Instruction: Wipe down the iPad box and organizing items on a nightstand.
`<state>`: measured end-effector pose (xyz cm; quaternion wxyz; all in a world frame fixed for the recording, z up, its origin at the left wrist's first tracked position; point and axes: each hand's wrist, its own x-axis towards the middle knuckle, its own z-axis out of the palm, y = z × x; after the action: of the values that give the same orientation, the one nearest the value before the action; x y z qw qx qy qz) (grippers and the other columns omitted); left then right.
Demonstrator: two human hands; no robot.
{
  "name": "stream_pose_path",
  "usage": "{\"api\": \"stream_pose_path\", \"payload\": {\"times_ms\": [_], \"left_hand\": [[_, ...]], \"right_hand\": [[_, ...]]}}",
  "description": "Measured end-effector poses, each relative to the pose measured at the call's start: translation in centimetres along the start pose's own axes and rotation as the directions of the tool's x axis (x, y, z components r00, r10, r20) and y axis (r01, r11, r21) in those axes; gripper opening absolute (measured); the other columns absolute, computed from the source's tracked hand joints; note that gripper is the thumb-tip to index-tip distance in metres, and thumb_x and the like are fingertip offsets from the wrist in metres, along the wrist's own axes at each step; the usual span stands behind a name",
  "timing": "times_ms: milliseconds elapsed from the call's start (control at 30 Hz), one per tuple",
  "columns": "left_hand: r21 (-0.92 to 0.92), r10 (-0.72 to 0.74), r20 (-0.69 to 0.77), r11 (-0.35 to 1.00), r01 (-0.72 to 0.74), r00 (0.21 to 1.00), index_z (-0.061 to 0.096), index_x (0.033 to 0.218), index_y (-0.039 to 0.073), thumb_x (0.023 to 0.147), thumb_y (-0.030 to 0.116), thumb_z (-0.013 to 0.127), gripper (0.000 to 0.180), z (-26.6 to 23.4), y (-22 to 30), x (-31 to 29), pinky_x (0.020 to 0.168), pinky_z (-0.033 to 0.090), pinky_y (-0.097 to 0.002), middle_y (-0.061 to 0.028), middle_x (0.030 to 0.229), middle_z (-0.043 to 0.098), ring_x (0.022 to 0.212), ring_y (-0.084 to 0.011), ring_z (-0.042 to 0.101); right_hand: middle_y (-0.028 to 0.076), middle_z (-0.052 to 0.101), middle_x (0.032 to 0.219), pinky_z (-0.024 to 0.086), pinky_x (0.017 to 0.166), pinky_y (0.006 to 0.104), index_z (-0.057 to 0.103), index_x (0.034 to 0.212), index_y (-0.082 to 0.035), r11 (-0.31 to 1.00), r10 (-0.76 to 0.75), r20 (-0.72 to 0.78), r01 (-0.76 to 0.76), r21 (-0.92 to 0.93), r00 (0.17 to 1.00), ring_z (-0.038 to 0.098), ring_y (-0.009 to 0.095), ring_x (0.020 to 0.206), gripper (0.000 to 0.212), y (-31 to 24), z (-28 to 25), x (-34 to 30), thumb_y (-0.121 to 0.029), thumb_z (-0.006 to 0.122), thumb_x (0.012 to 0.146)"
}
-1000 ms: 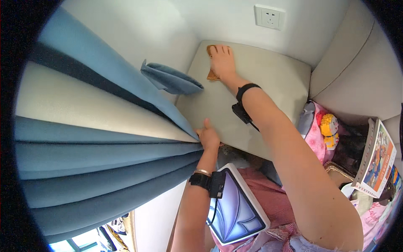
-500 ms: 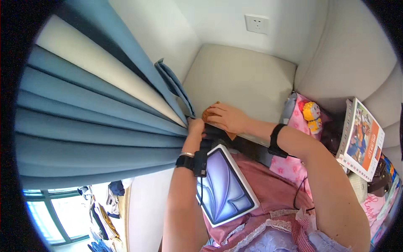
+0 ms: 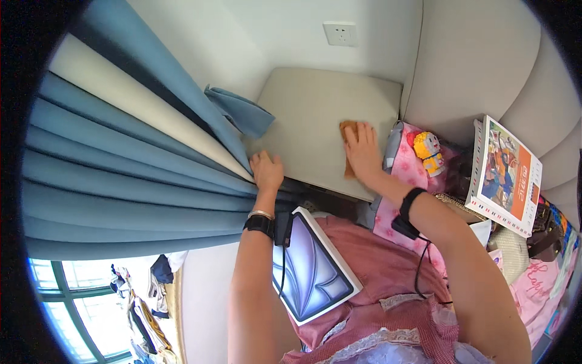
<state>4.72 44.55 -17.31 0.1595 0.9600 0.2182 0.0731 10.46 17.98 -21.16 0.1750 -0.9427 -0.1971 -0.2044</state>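
My right hand (image 3: 364, 155) presses a brown cloth (image 3: 350, 173) onto the smooth beige top of a low cabinet (image 3: 315, 100), near its right side. Its fingers lie over the cloth and hide part of it. At the cabinet's near left corner, my left hand (image 3: 267, 172) rests against the edge of the blue curtain (image 3: 145, 176), fingers apart. Just beyond that hand, a loose blue flap of curtain (image 3: 245, 115) lies over the cabinet's left edge. A flat white box with a tablet picture (image 3: 318, 267) lies on my lap, beside my left forearm.
Right of the cabinet are a pink patterned cloth (image 3: 400, 209), a yellow toy figure (image 3: 429, 155), a spiral-bound book (image 3: 506, 173) and bags, against a padded headboard (image 3: 473, 54). A wall socket (image 3: 339, 34) sits behind. Clothes (image 3: 148, 315) hang by the window at lower left.
My right hand has moved the brown cloth from the cabinet's near left edge to its right side. My left hand shifted slightly left and up. The curtain flap now spreads over the cabinet's edge.
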Motion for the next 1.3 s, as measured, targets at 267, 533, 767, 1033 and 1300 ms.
{"api": "stream_pose_path", "payload": {"times_ms": [267, 533, 767, 1033, 1300], "left_hand": [[0.224, -0.086, -0.007, 0.971, 0.086, 0.996, 0.055, 0.129, -0.003, 0.093, 0.023, 0.062, 0.045, 2.1, 3.5, 1.2, 0.107, 0.038, -0.0495, -0.0244, 0.128, 0.055, 0.125, -0.042, 0.047], [-0.062, 0.227, -0.271, 0.966, -0.252, 0.936, 0.056, 0.12, -0.004, 0.094, 0.007, 0.056, 0.028, 2.7, -2.3, 6.3, 0.105, 0.039, -0.0491, -0.0201, 0.127, 0.053, 0.121, -0.0404, 0.046], [-0.222, 0.181, -0.358, 0.937, -0.272, 0.916, 0.058, 0.12, -0.001, 0.101, 0.014, 0.046, 0.027, 4.6, -1.7, 7.0, 0.102, 0.038, -0.0498, -0.0213, 0.118, 0.059, 0.115, -0.0418, 0.049], [-0.393, 0.05, -0.368, 0.896, -0.204, 0.929, 0.061, 0.11, 0.0, 0.101, 0.019, 0.045, 0.026, 4.1, -3.2, 7.3, 0.1, 0.039, -0.0493, -0.0192, 0.114, 0.06, 0.111, -0.0407, 0.051], [-0.221, 0.11, -0.416, 0.951, -0.217, 0.903, 0.062, 0.106, 0.001, 0.095, 0.012, 0.053, 0.018, 4.1, -3.4, 7.4, 0.1, 0.04, -0.0468, -0.0155, 0.112, 0.06, 0.109, -0.0381, 0.052]], "right_hand": [[0.017, 0.049, 0.135, 0.03, 0.114, 0.0521, 0.047, 0.135, -0.011, 0.941, 0.234, -0.029, -0.234, -0.245, 0.972, 0.042, 0.036, 0.131, 0.041, 9.0, 4.7, 10.6, -0.028, 0.054, 0.098], [0.015, 0.051, 0.132, 0.031, 0.114, 0.0476, 0.049, 0.13, -0.007, 0.984, 0.132, -0.129, -0.145, -0.099, 0.983, 0.042, 0.035, 0.131, 0.037, 2.3, 7.7, 14.0, -0.024, 0.052, 0.097], [0.014, 0.056, 0.13, 0.036, 0.11, 0.0465, 0.056, 0.123, -0.004, 0.803, -0.507, 0.037, 0.456, 0.383, 0.861, 0.049, 0.033, 0.123, 0.047, -4.8, 7.1, 14.7, -0.022, 0.069, 0.082], [0.014, 0.053, 0.138, 0.036, 0.115, 0.0443, 0.057, 0.126, -0.008, 0.439, -0.819, -0.004, 0.631, 0.64, 0.573, 0.047, 0.033, 0.13, 0.038, -7.2, 1.1, 1.7, -0.02, 0.061, 0.09], [0.014, 0.055, 0.129, 0.038, 0.109, 0.046, 0.055, 0.127, -0.009, 0.966, -0.237, 0.079, 0.227, 0.12, 0.968, 0.049, 0.033, 0.126, 0.034, 0.7, 2.2, 7.6, -0.02, 0.054, 0.095]]}}
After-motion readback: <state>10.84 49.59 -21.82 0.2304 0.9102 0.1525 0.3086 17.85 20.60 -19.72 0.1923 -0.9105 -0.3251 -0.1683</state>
